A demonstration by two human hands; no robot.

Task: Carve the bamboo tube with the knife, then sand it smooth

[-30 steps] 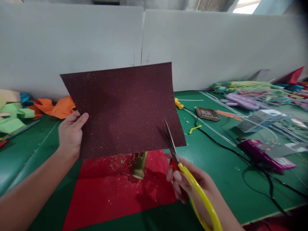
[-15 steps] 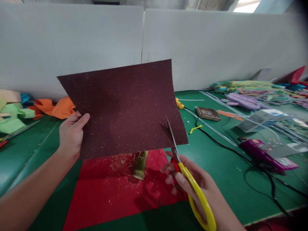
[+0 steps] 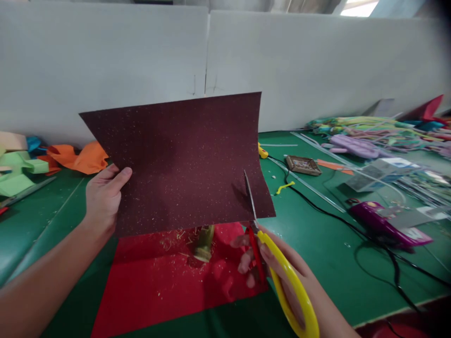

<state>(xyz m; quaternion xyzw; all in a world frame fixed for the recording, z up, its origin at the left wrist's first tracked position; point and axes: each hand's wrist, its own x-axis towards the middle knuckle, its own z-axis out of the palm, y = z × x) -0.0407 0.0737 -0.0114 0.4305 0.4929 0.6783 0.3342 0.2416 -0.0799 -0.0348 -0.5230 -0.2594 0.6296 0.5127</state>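
Observation:
A dark maroon sheet of paper (image 3: 186,164), sprinkled with fine pale specks, is held up in front of me. My left hand (image 3: 105,192) pinches its left edge, thumb on the near face. In my right hand (image 3: 278,267) are scissors (image 3: 292,277) with one yellow and one red handle. One blade lies across the near face of the sheet by its lower right corner; the other blade is hidden behind it. Below, on a red sheet (image 3: 148,281), stands a short piece of green bamboo (image 3: 204,244) among shavings, partly covered by the maroon sheet.
On the right lie a purple glue gun (image 3: 387,225) with a black cord, a small framed piece (image 3: 303,165), a clear box (image 3: 377,173) and bundled pipe cleaners (image 3: 352,126). Orange crumpled paper (image 3: 79,157) and green paper (image 3: 21,171) sit left. A white partition (image 3: 105,56) stands behind.
The scissor handles have spread wider, with the red one swung left. The maroon sheet's upper right corner has shifted slightly right. My left hand keeps its pinch.

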